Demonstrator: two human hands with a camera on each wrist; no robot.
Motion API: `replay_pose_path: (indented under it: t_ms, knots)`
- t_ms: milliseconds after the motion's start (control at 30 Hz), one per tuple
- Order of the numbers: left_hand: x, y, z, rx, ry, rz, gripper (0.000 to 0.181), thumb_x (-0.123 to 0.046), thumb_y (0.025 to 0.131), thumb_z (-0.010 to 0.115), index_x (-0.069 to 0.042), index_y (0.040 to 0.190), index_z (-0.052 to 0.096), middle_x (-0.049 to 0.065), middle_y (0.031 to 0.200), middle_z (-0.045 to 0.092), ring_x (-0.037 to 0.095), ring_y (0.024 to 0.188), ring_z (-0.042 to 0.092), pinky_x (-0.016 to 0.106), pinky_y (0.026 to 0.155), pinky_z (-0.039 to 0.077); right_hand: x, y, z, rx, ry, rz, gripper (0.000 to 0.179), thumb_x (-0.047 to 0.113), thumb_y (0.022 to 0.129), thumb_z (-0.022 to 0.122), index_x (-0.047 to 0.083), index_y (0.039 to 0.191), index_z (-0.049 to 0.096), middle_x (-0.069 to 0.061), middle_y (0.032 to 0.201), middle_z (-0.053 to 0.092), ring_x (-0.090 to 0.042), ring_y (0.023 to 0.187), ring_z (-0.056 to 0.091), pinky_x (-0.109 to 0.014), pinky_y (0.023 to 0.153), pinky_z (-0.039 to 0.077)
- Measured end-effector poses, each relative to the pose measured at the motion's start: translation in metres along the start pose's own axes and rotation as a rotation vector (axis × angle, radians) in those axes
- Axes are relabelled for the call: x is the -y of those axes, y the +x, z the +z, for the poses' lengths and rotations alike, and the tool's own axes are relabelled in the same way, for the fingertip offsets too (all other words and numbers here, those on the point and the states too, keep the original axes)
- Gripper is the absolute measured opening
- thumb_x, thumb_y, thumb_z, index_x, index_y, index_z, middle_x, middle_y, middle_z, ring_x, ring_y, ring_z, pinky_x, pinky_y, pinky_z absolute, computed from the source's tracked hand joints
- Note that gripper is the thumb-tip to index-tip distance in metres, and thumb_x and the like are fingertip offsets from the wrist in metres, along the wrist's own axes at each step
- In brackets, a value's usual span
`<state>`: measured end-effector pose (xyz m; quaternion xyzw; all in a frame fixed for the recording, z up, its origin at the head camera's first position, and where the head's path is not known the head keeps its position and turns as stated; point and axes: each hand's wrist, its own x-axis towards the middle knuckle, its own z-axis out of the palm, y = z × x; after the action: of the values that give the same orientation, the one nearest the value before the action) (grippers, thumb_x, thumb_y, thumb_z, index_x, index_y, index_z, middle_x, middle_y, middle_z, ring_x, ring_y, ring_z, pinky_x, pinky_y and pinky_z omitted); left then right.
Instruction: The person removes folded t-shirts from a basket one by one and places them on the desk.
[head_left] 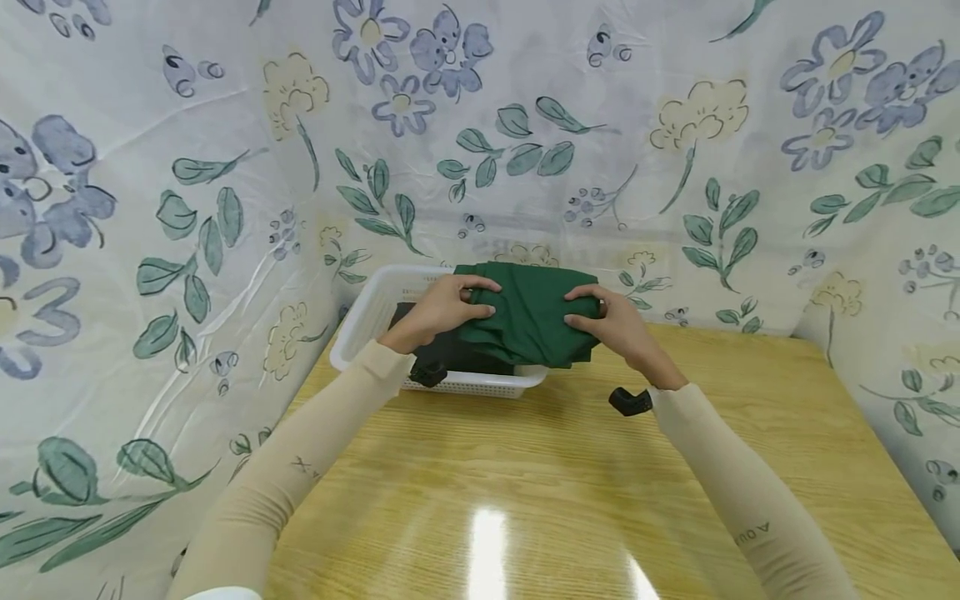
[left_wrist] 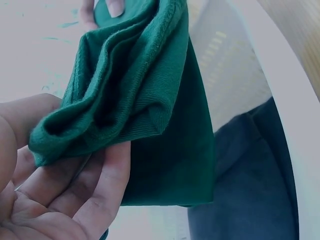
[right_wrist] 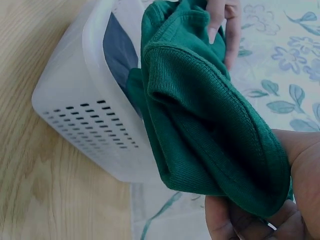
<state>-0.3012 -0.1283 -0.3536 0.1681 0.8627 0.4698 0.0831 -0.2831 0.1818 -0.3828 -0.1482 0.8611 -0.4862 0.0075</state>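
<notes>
A folded green garment (head_left: pixel 532 312), stitched along its hems, hangs over the right part of a white plastic basket (head_left: pixel 352 329). My left hand (head_left: pixel 447 307) grips its left end, thumb on the near side. At the opposite end my right hand (head_left: pixel 613 325) pinches the folded layers between thumb and fingers. In the left wrist view the layers bunch up above the left fingers (left_wrist: pixel 112 170). The right wrist view shows the hem curving into the right hand (right_wrist: pixel 300 185). Dark folded cloth (head_left: pixel 450 350) lies inside the basket, partly hidden by the green garment.
The basket has slotted walls and stands at the back left of a wooden table (head_left: pixel 570 475). Flower-printed sheeting (head_left: pixel 525 125) rises behind the table and along both sides. A black wrist camera (head_left: pixel 630 402) sits under the right sleeve, another (head_left: pixel 429 373) by the left cuff.
</notes>
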Motion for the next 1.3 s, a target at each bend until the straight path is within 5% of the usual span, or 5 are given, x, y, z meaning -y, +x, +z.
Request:
replay_pose_path:
  t_ms: [300, 533, 967, 1200, 1300]
  knots:
    - [-0.006, 0.007, 0.013, 0.008, -0.006, 0.021, 0.035, -0.020, 0.098, 0.074, -0.022, 0.134, 0.069, -0.001, 0.067, 0.028, 0.017, 0.062, 0.024, 0.033, 0.062, 0.029, -0.010, -0.005, -0.012, -0.009, -0.001, 0.010, 0.035, 0.025, 0.099, 0.073, 0.019, 0.133, 0.064, -0.017, 0.102, 0.064, -0.031, 0.083, 0.059, -0.038, 0.071, 0.053]
    - [-0.013, 0.015, 0.022, 0.018, -0.031, 0.019, 0.037, -0.019, 0.097, 0.075, -0.022, 0.134, 0.069, 0.007, 0.080, 0.064, 0.020, 0.087, 0.065, 0.033, 0.075, 0.054, -0.016, -0.009, -0.023, -0.035, 0.002, 0.011, 0.035, 0.025, 0.099, 0.073, 0.018, 0.133, 0.064, -0.018, 0.103, 0.065, -0.031, 0.085, 0.062, -0.037, 0.071, 0.054]
    - [-0.023, 0.028, 0.045, 0.045, -0.059, 0.065, 0.037, -0.015, 0.098, 0.073, -0.017, 0.135, 0.068, 0.009, 0.110, 0.073, 0.020, 0.098, 0.071, 0.037, 0.082, 0.059, -0.033, -0.020, -0.042, -0.071, -0.032, 0.027, 0.038, 0.031, 0.099, 0.072, 0.019, 0.135, 0.064, -0.017, 0.089, 0.060, -0.030, 0.078, 0.056, -0.039, 0.066, 0.049]
    - [-0.030, 0.035, 0.058, 0.045, -0.017, 0.096, 0.037, -0.017, 0.098, 0.074, -0.019, 0.134, 0.069, 0.001, 0.073, 0.058, 0.013, 0.075, 0.060, 0.029, 0.071, 0.052, -0.041, -0.028, -0.054, -0.074, -0.015, 0.037, 0.044, 0.030, 0.100, 0.071, 0.016, 0.141, 0.060, -0.023, 0.114, 0.066, -0.031, 0.092, 0.064, -0.034, 0.074, 0.054]
    - [-0.032, 0.039, 0.064, 0.061, -0.029, 0.103, 0.037, -0.017, 0.098, 0.073, -0.018, 0.135, 0.068, 0.001, 0.070, 0.056, 0.015, 0.075, 0.061, 0.029, 0.070, 0.051, -0.047, -0.031, -0.058, -0.084, -0.022, 0.038, 0.043, 0.030, 0.100, 0.071, 0.016, 0.139, 0.061, -0.023, 0.120, 0.064, -0.031, 0.091, 0.062, -0.034, 0.072, 0.052]
